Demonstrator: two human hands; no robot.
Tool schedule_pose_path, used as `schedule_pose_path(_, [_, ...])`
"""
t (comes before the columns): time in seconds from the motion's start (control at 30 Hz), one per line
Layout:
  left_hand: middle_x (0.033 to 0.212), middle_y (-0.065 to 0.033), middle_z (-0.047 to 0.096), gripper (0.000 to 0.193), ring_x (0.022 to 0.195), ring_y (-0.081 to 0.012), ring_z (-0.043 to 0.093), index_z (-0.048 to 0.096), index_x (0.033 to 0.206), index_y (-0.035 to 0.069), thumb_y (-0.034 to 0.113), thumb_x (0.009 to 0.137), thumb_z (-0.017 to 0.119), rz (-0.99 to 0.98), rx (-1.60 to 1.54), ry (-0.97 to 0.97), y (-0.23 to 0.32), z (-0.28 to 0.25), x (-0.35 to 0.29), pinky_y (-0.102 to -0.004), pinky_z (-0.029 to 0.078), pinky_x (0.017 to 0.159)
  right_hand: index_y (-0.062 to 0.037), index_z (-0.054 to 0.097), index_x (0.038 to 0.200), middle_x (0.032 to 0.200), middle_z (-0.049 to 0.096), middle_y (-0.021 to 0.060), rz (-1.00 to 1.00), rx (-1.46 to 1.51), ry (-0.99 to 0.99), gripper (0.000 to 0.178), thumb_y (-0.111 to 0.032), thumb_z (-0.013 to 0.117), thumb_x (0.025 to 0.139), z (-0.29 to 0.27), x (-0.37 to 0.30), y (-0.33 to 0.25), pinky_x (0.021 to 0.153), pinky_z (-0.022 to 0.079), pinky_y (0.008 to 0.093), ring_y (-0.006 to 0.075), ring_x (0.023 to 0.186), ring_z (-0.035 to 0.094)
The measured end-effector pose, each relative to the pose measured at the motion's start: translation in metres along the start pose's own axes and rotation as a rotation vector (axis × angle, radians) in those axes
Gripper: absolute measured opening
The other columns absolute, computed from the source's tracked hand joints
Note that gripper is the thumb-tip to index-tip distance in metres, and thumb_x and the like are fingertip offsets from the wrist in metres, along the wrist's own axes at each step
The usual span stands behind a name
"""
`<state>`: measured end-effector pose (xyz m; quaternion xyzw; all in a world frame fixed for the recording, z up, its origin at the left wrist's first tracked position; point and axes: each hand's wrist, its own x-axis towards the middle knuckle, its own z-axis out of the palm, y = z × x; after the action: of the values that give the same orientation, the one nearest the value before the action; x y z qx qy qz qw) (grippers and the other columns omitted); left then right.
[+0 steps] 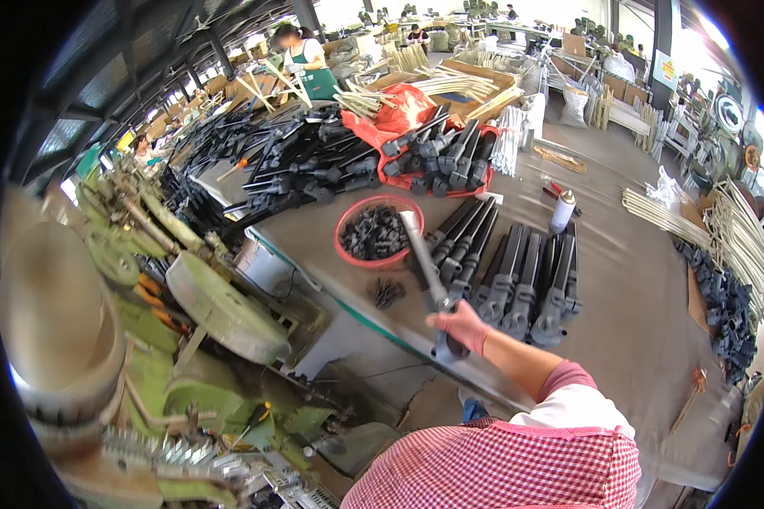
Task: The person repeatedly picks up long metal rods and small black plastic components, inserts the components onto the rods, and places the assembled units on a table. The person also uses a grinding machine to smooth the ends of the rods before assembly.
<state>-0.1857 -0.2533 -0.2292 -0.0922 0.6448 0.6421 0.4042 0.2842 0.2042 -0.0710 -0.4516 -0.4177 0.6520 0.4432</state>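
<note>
A green machine (222, 307) stands at 9 o'clock from a worker's right hand (460, 327), while a person in a green apron (318, 83) works in the background at 11. A red basket (339, 246) of small black pieces sits between 10 and 11 o'clock, with a loose cluster of black pieces (388, 293) at 10. At center, the right hand's fingers wrap the lower part of a long, dark, motion-blurred part (426, 265), its upper end aimed at 11. Rows of similar black parts (525, 284) lie on the table at 2 o'clock, a white spray can (562, 212) standing beyond. The left hand is out of frame; its grip cannot be told.
</note>
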Motion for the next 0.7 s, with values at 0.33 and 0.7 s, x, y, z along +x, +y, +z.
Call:
schedule_pose_path(0.33, [0.071, -0.0022, 0.057, 0.026, 0.062, -0.016, 0.054, 0.059, 0.086, 0.01, 0.033, 0.099, 0.055, -0.186, 0.393, 0.03, -0.015, 0.197, -0.038, -0.0304, 0.045, 0.057, 0.0008, 0.054, 0.129, 0.108, 0.066, 0.0133, -0.52, 0.094, 0.431, 0.06, -0.029, 0.074, 0.082, -0.114, 0.366, -0.174, 0.088, 0.052, 0.0355, 0.0228, 0.095, 0.065])
schedule_pose_path(0.7, [0.075, -0.0053, 0.059, 0.023, 0.063, -0.0179, 0.055, 0.059, 0.09, 0.005, 0.026, 0.1, 0.056, -0.204, 0.596, -0.123, -0.013, 0.211, -0.013, -0.0322, 0.046, 0.059, 0.0005, 0.05, 0.13, 0.127, 0.058, 0.0193, 0.325, -1.243, 1.325, 0.06, -0.027, 0.066, 0.08, -0.293, 0.052, -0.008, 0.106, 0.042, 0.0435, 0.0354, 0.125, 0.05])
